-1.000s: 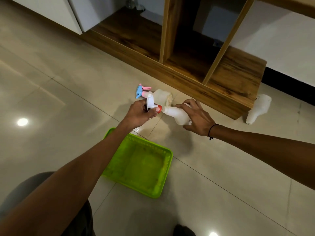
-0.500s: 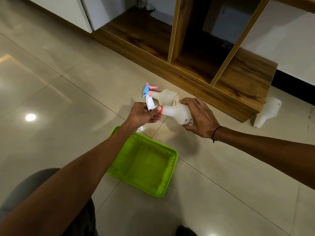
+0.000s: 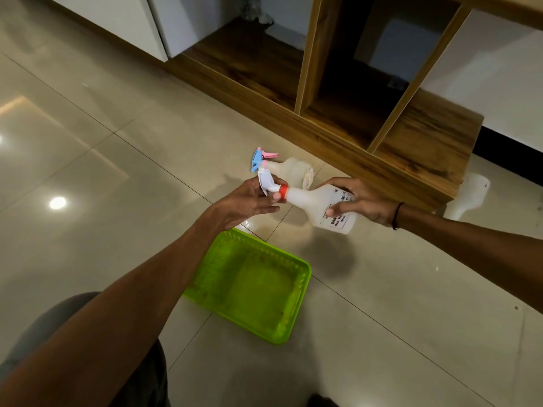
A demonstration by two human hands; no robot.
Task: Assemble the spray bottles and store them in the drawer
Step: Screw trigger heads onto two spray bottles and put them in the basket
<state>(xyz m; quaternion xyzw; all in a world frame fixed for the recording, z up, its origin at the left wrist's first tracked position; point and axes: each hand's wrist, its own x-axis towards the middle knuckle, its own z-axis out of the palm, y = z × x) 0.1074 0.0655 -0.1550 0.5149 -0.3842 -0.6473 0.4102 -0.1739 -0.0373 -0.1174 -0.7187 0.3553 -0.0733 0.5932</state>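
Note:
I hold a white spray bottle (image 3: 318, 204) sideways above the floor. My right hand (image 3: 363, 202) grips its body, fingers over the printed label. My left hand (image 3: 249, 202) pinches the white trigger head (image 3: 266, 181) and its red collar (image 3: 283, 191) at the bottle's neck. Behind them a second white bottle (image 3: 289, 170) with a blue and pink trigger head (image 3: 260, 158) lies on the floor. A third white bottle (image 3: 468, 195), its neck end bare of any head, lies beside the right end of the wooden shelf unit.
A lime-green plastic basket (image 3: 304, 284) sits on the tiled floor below my hands. The low wooden shelf unit (image 3: 423, 160) with open compartments runs along the wall behind. White cabinet doors (image 3: 129, 22) stand at the upper left. My knee (image 3: 50, 327) shows at the lower left.
The bottle has turned in my right hand, so its printed label now faces up. My left hand stays on the trigger head and collar. The camera has shifted a little.

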